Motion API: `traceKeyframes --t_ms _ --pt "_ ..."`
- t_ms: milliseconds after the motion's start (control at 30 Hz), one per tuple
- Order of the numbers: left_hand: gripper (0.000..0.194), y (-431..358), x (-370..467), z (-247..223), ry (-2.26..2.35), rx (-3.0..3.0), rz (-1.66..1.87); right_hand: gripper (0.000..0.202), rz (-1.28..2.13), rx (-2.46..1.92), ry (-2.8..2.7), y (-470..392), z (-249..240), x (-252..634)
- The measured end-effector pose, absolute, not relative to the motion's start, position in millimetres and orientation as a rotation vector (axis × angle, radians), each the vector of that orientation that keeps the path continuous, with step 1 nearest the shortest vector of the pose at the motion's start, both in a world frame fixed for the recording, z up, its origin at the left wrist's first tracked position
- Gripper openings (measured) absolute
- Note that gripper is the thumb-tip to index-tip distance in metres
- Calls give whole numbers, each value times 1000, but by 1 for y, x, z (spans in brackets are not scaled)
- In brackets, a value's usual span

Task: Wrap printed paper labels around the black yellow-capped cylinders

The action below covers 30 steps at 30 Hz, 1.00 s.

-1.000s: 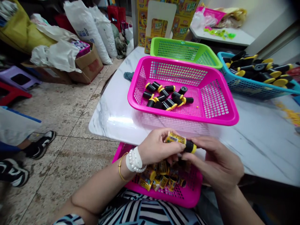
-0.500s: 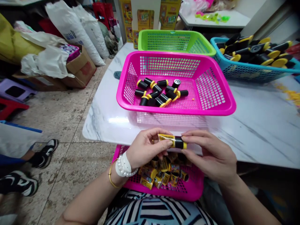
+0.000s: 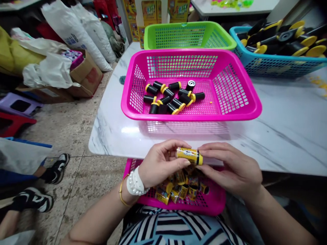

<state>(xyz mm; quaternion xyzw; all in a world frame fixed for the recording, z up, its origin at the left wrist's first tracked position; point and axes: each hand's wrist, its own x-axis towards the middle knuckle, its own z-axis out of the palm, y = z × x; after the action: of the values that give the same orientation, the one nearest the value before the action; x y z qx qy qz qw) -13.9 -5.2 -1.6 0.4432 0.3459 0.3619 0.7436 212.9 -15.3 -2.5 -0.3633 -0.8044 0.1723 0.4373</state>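
Note:
A small black tube with a yellow cap [image 3: 200, 159] lies level between my hands, almost wholly covered by a yellow printed sleeve [image 3: 187, 154]. My left hand [image 3: 163, 161] is closed around the sleeve, its thumb along the near side. At the capped end, the thumb and fingers of my right hand [image 3: 232, 166] pinch the tube. Below them, a pink basket on my lap [image 3: 214, 204] bears several loose yellow printed sleeves [image 3: 184, 191]. In front, a larger pink basket [image 3: 191, 118] holds several black tubes with yellow caps [image 3: 167, 98].
Behind stand a green basket [image 3: 190, 24] and a blue basket [image 3: 276, 64] full of black and yellow parts. The marble-patterned table [image 3: 109, 136] ends just beyond my hands. At left are sacks [image 3: 74, 34], a cardboard box [image 3: 85, 73], stools and another person's feet [image 3: 58, 168].
The yellow sleeve has slid right along the tube, so the black band that showed before is now nearly covered. The view has shifted slightly.

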Motion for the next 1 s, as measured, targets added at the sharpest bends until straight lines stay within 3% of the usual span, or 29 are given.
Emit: traceKeyframes --t_ms 133,233,367,533,700,833,1000 --pt "26 -8 -13 4 879 1399 914 46 609 -980 -1852 -23 -9 210" --pt "25 -8 -13 6 893 1686 928 33 895 -1048 -1615 -30 -11 204" --pt "24 -9 -15 1 845 1783 984 21 1167 -1158 -1304 -33 -11 198" --pt "28 -6 -15 -3 810 1817 996 24 1428 -1198 -1152 -24 -7 196" --pt "53 -5 -15 -3 872 1314 863 23 1038 -1165 -1390 -19 -10 202" --pt "37 -7 -13 -3 866 1099 762 40 754 -1045 -1701 -20 -14 207" --pt "23 -11 -8 -2 936 1445 768 23 910 -1041 -1578 -24 -3 190"
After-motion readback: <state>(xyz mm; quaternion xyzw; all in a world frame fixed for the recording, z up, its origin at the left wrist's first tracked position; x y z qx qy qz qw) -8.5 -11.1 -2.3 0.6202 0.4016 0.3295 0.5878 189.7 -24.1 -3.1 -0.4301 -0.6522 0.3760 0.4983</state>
